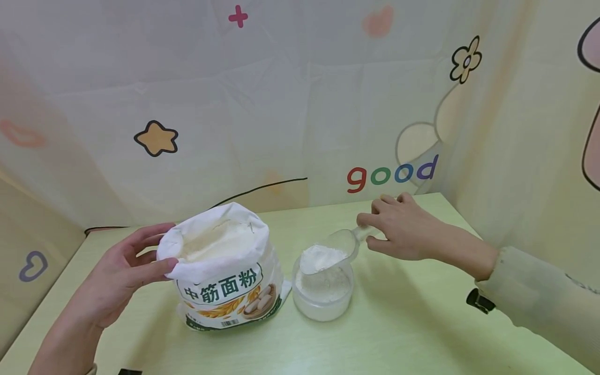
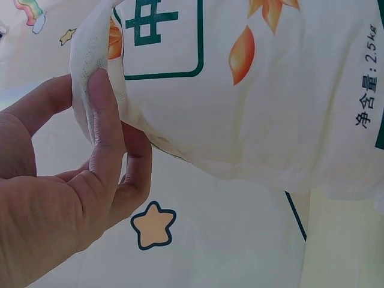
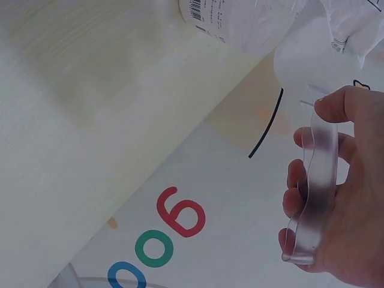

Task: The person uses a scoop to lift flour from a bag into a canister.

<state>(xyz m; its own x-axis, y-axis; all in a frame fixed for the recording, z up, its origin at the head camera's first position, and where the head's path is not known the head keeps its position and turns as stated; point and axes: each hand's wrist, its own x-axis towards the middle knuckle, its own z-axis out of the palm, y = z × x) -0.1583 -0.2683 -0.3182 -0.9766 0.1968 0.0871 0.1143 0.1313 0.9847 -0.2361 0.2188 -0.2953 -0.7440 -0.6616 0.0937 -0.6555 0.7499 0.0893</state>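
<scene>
An open white flour bag [image 1: 229, 281] with green lettering and a rolled-down rim stands on the table, flour showing inside. My left hand [image 1: 133, 260] pinches the left side of that rim, thumb outside; the left wrist view shows the hand [image 2: 78, 174] on the folded edge. To the bag's right is a round clear tub [image 1: 323, 307] with flour in it. My right hand [image 1: 403, 229] grips the handle of a clear plastic scoop [image 1: 344, 242], its fingers wrapped round it in the right wrist view [image 3: 318, 198]. The scoop tilts over the tub, white flour [image 1: 321, 258] heaped at its mouth.
The pale green table [image 1: 375, 333] carries the bag and tub side by side. A patterned curtain [image 1: 281, 104] with a star and the word "good" hangs behind the table and along both sides. A small black clip [image 1: 480, 300] hangs at the right sleeve.
</scene>
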